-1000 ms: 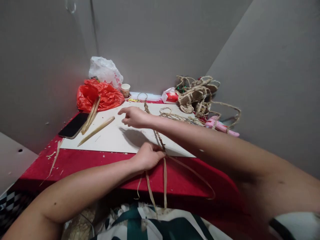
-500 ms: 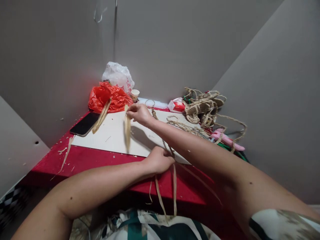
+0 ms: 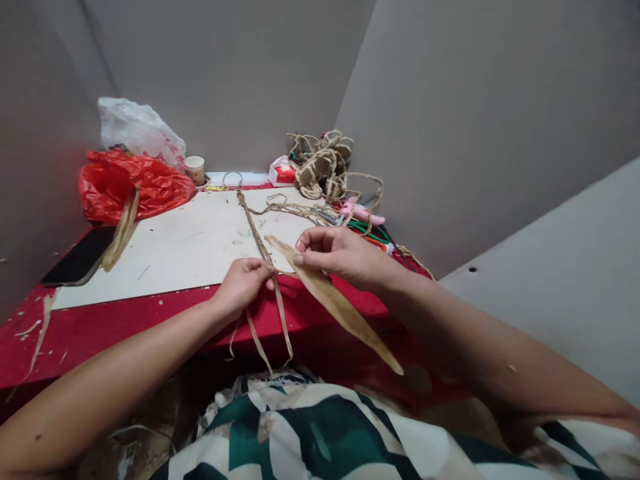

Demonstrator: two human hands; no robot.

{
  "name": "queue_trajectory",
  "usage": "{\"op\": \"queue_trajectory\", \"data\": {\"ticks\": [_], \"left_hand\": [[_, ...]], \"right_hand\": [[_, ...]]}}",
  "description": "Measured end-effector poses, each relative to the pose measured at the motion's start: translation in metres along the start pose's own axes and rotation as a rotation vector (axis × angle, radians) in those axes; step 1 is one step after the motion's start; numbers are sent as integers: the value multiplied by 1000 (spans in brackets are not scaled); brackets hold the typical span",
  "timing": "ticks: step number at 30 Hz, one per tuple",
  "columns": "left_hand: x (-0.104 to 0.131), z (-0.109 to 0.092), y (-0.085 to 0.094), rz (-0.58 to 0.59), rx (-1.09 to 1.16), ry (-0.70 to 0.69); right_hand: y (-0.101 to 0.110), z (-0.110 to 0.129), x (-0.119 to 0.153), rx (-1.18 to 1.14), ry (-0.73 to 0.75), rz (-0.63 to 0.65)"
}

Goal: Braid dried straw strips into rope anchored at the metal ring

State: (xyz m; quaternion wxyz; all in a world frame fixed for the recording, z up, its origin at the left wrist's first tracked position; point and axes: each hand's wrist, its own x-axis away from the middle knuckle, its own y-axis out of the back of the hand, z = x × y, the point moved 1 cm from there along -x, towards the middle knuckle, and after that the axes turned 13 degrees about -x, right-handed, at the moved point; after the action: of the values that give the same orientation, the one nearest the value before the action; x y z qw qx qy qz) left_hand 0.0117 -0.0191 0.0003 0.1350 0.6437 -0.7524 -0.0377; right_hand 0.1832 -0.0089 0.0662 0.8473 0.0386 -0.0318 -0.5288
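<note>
Both pinching | left hand [image 3: 243, 287]: cord [image 3: 255, 227], running ahead | right hand [image 3: 345, 257]: leaf [image 3: 337, 304], slanting below

A red-covered table [image 3: 110, 325] carries a white board [image 3: 200, 233], dark phone [image 3: 77, 259], red bag [image 3: 155, 188] and tissue pack [image 3: 284, 174].

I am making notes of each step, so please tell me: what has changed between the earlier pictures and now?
The right hand, empty at first, took the loose dry strip from the white board and brought it rightward and toward the body, near the left hand. The left hand still pinches the braided cord; the red bag and phone stayed in place.
</note>
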Motion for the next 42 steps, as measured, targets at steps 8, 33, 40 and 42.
{"op": "queue_trajectory", "data": {"ticks": [8, 33, 40, 42], "left_hand": [[9, -3, -22, -143, 200, 38], [9, -7, -50, -378, 356, -88], [7, -3, -50, -407, 329, -90], [7, 0, -50, -407, 318, -118]], "right_hand": [[-18, -41, 37, 407, 211, -25], [-22, -66, 24, -689, -113, 105], [-27, -66, 29, -576, -140, 158], [-26, -67, 27, -487, -89, 129]]}}
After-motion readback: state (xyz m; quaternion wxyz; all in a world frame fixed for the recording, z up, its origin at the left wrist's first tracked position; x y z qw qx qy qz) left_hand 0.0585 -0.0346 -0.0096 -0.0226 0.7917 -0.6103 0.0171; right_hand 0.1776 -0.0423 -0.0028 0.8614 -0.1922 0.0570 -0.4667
